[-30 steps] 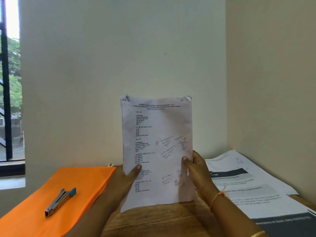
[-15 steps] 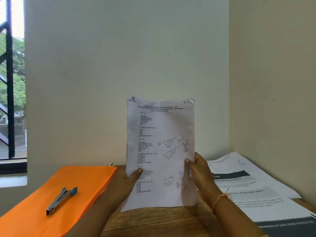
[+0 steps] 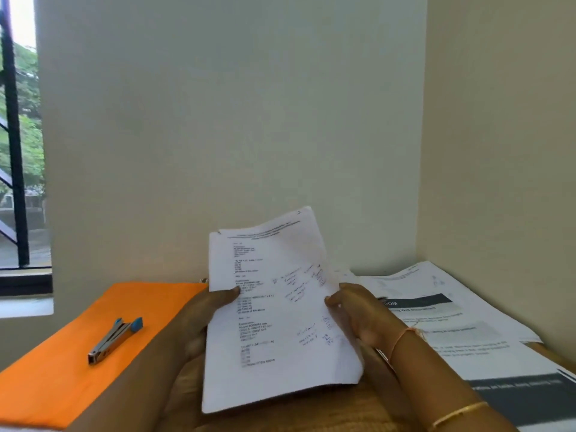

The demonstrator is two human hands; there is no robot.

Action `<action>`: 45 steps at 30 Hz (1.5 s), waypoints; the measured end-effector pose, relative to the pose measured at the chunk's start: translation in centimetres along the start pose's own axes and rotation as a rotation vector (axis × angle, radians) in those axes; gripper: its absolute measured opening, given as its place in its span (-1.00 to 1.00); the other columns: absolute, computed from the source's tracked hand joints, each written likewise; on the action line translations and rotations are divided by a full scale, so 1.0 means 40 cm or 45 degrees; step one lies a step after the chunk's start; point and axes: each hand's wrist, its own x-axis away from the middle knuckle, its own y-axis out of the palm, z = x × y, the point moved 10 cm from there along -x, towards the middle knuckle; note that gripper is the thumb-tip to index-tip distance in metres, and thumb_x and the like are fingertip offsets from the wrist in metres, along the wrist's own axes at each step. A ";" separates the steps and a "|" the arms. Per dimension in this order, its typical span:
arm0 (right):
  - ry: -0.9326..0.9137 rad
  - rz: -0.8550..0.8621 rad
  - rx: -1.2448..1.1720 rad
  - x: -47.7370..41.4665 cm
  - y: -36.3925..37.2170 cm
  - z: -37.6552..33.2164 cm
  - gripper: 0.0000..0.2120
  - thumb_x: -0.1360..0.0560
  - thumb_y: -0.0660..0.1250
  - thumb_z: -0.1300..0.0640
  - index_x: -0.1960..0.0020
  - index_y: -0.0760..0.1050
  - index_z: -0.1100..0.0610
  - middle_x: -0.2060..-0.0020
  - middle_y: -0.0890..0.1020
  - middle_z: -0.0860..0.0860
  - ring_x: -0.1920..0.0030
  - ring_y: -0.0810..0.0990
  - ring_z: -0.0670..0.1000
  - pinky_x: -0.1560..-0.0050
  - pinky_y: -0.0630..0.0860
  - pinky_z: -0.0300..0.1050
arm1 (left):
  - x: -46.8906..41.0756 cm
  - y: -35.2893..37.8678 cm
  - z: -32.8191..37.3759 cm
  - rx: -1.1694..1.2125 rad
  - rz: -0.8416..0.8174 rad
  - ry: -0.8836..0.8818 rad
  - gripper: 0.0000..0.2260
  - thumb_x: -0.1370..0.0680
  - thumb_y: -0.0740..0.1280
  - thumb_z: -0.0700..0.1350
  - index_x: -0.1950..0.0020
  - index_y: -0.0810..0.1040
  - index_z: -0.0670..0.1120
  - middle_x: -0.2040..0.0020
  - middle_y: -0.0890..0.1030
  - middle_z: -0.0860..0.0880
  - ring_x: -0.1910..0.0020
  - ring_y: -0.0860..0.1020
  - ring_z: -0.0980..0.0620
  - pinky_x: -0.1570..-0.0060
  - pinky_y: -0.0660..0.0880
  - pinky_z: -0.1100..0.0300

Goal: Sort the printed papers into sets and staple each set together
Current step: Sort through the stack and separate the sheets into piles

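The left hand is pinching the papers at their 9 o'clock edge while the right hand is gripping the 3 o'clock edge, the set tilting in mid-air. The stapler is lying on the folder at 9 o'clock, well apart. The sheets' edges are looking uneven; stapling them unsquared would likely be binding them crooked, or one could be slipping free.

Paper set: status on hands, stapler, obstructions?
Left hand and right hand grip paper set by its sides. Stapler lies on orange folder, untouched. Nothing visible between them.
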 end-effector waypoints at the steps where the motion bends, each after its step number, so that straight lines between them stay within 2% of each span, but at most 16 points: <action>1: 0.005 -0.012 0.136 0.009 0.007 0.002 -0.88 -0.52 0.23 0.27 -0.05 0.47 0.22 0.08 0.58 0.08 0.16 0.55 0.01 0.17 0.52 -0.16 | -0.005 -0.016 -0.006 -0.042 0.036 -0.005 -0.79 -0.53 0.27 -0.24 -0.15 0.53 -0.14 -0.01 0.67 -0.21 0.12 0.66 -0.17 0.19 0.61 -0.03; 2: -0.002 -0.013 0.303 0.014 0.013 0.000 -0.93 -0.53 0.22 0.24 0.01 0.44 0.19 0.14 0.53 0.06 0.25 0.49 -0.03 0.26 0.46 -0.19 | -0.009 -0.027 -0.013 -0.084 0.058 -0.014 -0.80 -0.55 0.26 -0.26 -0.15 0.53 -0.13 0.00 0.67 -0.20 0.12 0.66 -0.17 0.21 0.61 -0.02; 5: -0.041 0.025 0.626 0.021 0.016 -0.011 -0.91 -0.54 0.19 0.15 0.08 0.42 0.17 0.21 0.48 0.06 0.27 0.45 -0.01 0.28 0.39 -0.19 | -0.017 -0.047 -0.030 -0.185 0.105 -0.035 -0.82 -0.56 0.25 -0.28 -0.12 0.53 -0.12 0.07 0.69 -0.16 0.17 0.66 -0.14 0.27 0.62 0.02; 10: -0.050 0.120 0.461 0.010 -0.010 -0.007 -0.84 -0.52 0.27 0.10 0.17 0.38 0.16 0.27 0.46 0.02 0.29 0.42 -0.05 0.34 0.31 -0.22 | -0.021 -0.049 -0.037 -0.226 0.109 -0.025 -0.74 -0.53 0.30 -0.29 -0.21 0.50 -0.12 -0.02 0.67 -0.18 0.06 0.64 -0.18 0.18 0.61 -0.02; 13: -0.029 0.154 0.254 0.009 -0.014 0.009 -0.92 -0.51 0.28 0.21 0.13 0.41 0.19 0.23 0.48 0.06 0.27 0.45 -0.03 0.31 0.33 -0.22 | -0.020 -0.039 -0.038 -0.206 0.086 -0.028 -0.71 -0.52 0.31 -0.28 -0.23 0.49 -0.13 -0.07 0.65 -0.20 0.04 0.63 -0.19 0.20 0.62 0.00; 17: -0.080 0.188 0.188 0.010 -0.022 0.003 -0.82 -0.55 0.29 0.24 0.23 0.40 0.17 0.30 0.48 0.02 0.32 0.44 -0.07 0.40 0.30 -0.23 | -0.016 -0.029 -0.035 -0.162 0.056 -0.022 -0.70 -0.48 0.34 -0.27 -0.22 0.50 -0.14 -0.07 0.65 -0.21 0.01 0.63 -0.22 0.14 0.62 -0.05; 19: -0.088 0.206 0.183 0.007 -0.024 0.002 -0.90 -0.55 0.28 0.24 0.12 0.48 0.26 0.24 0.53 0.06 0.29 0.45 -0.05 0.36 0.33 -0.23 | -0.013 -0.024 -0.031 -0.133 0.034 -0.007 -0.66 -0.43 0.36 -0.24 -0.20 0.51 -0.13 -0.07 0.65 -0.22 0.00 0.63 -0.23 0.11 0.61 -0.08; 21: -0.095 0.249 0.199 0.001 -0.031 0.002 -0.82 -0.55 0.28 0.24 -0.04 0.50 0.38 0.17 0.55 0.12 0.26 0.48 -0.01 0.29 0.36 -0.21 | -0.009 -0.018 -0.029 -0.117 0.009 -0.004 -0.64 -0.39 0.37 -0.23 -0.19 0.52 -0.12 -0.08 0.64 -0.22 -0.01 0.63 -0.24 0.11 0.61 -0.10; 26: -0.118 0.296 0.258 0.002 -0.038 0.000 -0.75 -0.56 0.26 0.22 -0.10 0.52 0.40 -0.01 0.61 0.26 0.03 0.57 0.16 0.00 0.48 -0.06 | -0.012 -0.033 -0.025 -0.118 0.041 0.013 -0.64 -0.43 0.36 -0.13 -0.22 0.51 -0.12 -0.09 0.64 -0.22 -0.05 0.61 -0.25 0.04 0.58 -0.15; 28: -0.176 0.299 0.306 0.002 -0.039 -0.008 -0.78 -0.58 0.22 0.22 -0.02 0.53 0.38 0.08 0.61 0.22 0.08 0.57 0.14 0.04 0.49 -0.08 | -0.016 -0.043 -0.024 -0.105 0.077 0.013 -0.71 -0.51 0.31 -0.08 -0.21 0.52 -0.11 -0.08 0.64 -0.20 -0.03 0.63 -0.23 0.07 0.60 -0.12; 31: -0.241 0.360 0.472 0.001 -0.036 -0.021 -0.71 -0.58 0.16 0.19 0.31 0.44 0.14 0.37 0.50 0.03 0.34 0.46 -0.02 0.25 0.46 -0.09 | -0.019 -0.055 -0.018 -0.108 0.137 0.023 -0.76 -0.56 0.26 -0.03 -0.17 0.53 -0.10 -0.06 0.66 -0.18 0.01 0.64 -0.20 0.11 0.61 -0.08; 33: -0.311 0.434 0.592 -0.003 -0.043 -0.033 -0.66 -0.59 0.14 0.18 0.37 0.37 0.15 0.40 0.46 0.03 0.33 0.47 0.01 0.19 0.46 -0.02 | -0.018 -0.056 -0.011 -0.142 0.168 0.040 -0.77 -0.57 0.24 -0.02 -0.14 0.54 -0.09 -0.04 0.66 -0.18 0.03 0.64 -0.18 0.12 0.62 -0.06; 37: -0.321 0.379 0.619 -0.003 -0.050 -0.034 -0.75 -0.56 0.09 0.27 0.18 0.47 0.30 0.27 0.52 0.12 0.21 0.46 0.07 0.21 0.31 -0.11 | -0.014 -0.066 0.001 -0.235 0.242 0.078 -0.78 -0.56 0.25 0.01 -0.11 0.54 -0.08 -0.07 0.64 -0.19 -0.04 0.61 -0.21 -0.06 0.54 -0.13; 39: -0.342 0.400 0.561 0.002 -0.065 -0.041 -0.74 -0.54 0.09 0.29 0.09 0.56 0.26 0.17 0.59 0.10 0.13 0.50 0.07 0.16 0.34 -0.13 | -0.011 -0.071 0.007 -0.265 0.265 0.102 -0.77 -0.55 0.27 0.01 -0.11 0.54 -0.07 -0.09 0.64 -0.19 -0.05 0.60 -0.22 -0.11 0.51 -0.15; 42: -0.299 0.366 0.393 0.000 -0.067 -0.033 -0.73 -0.57 0.10 0.26 -0.01 0.57 0.11 0.12 0.58 0.01 0.11 0.52 0.02 0.09 0.44 -0.15 | -0.007 -0.075 0.015 -0.284 0.285 0.134 -0.75 -0.55 0.28 -0.02 -0.18 0.52 -0.10 -0.08 0.64 -0.18 -0.03 0.61 -0.20 -0.02 0.54 -0.08; 45: -0.191 0.265 0.191 -0.008 -0.048 -0.010 -0.87 -0.61 0.14 0.14 -0.01 0.44 0.12 0.09 0.52 0.04 0.10 0.47 0.01 0.07 0.40 -0.15 | -0.003 -0.071 0.019 -0.295 0.284 0.152 -0.72 -0.54 0.31 -0.07 -0.22 0.51 -0.12 -0.08 0.64 -0.18 -0.01 0.62 -0.18 0.08 0.58 -0.03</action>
